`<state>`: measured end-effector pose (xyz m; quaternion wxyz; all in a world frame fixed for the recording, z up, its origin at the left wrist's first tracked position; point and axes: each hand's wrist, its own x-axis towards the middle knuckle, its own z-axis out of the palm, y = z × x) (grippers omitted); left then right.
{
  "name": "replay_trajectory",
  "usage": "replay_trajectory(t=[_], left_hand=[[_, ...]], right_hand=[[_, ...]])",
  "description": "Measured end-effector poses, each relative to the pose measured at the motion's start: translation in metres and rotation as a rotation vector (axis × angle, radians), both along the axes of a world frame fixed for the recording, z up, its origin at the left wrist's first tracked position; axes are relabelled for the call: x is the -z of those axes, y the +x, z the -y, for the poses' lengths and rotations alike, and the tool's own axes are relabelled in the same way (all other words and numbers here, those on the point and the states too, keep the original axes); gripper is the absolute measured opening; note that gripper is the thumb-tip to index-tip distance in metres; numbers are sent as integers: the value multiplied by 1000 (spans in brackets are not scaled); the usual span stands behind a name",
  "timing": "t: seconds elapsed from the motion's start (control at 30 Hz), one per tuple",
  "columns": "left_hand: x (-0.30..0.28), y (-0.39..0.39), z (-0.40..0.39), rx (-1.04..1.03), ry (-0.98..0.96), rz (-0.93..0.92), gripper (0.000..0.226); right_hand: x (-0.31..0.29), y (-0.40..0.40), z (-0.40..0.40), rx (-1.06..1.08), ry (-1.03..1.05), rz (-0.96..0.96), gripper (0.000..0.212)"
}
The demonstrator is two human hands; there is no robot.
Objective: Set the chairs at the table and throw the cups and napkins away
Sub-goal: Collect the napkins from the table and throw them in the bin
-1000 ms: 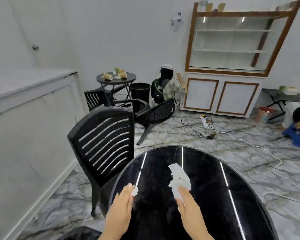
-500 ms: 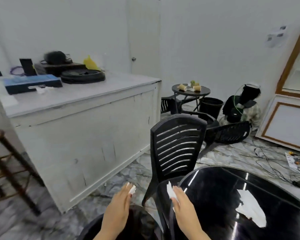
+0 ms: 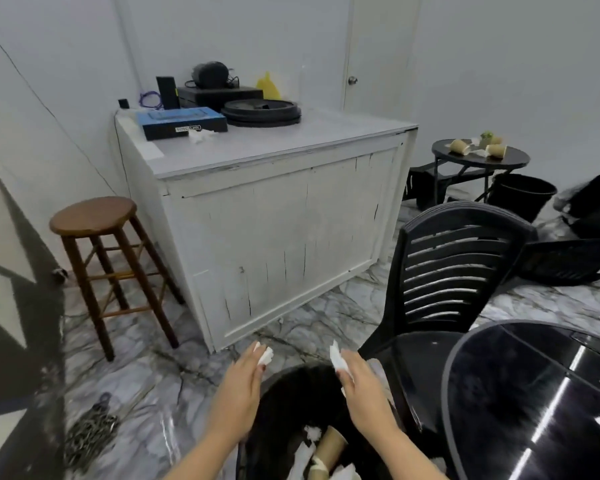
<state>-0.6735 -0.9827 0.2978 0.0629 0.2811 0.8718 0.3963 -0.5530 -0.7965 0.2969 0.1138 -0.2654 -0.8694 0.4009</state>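
My left hand [image 3: 238, 386] pinches a small white napkin piece [image 3: 265, 355] over the near rim of a black bin [image 3: 288, 382]. My right hand [image 3: 362, 386] holds another white napkin [image 3: 336, 358] above the same bin. Inside the bin lie a brown paper cup [image 3: 331, 445] and crumpled napkins. A black slatted chair [image 3: 454, 268] stands upright against the glossy black round table [image 3: 534, 393] at the right. A small black table [image 3: 480, 159] far right carries paper cups [image 3: 459, 146] and napkins.
A white counter [image 3: 284, 209] with a blue box and black devices fills the middle. A wooden stool [image 3: 94, 216] stands left of it. A second black bin [image 3: 522, 197] and a toppled black chair [image 3: 568, 261] lie near the far table. A metal chain [image 3: 90, 434] lies on the marble floor.
My view has swung left and down from the black table to the bin. Both hands carried their napkin pieces off the table and now hold them over the bin.
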Motion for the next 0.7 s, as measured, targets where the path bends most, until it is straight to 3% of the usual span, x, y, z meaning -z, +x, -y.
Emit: replay_trajectory(t=[0.33, 0.7], left_hand=[[61, 21, 8, -26, -37, 120, 40], [187, 63, -17, -3, -153, 256, 40]], right_hand=[[73, 13, 12, -73, -104, 185, 45], [202, 47, -11, -68, -201, 390, 42]])
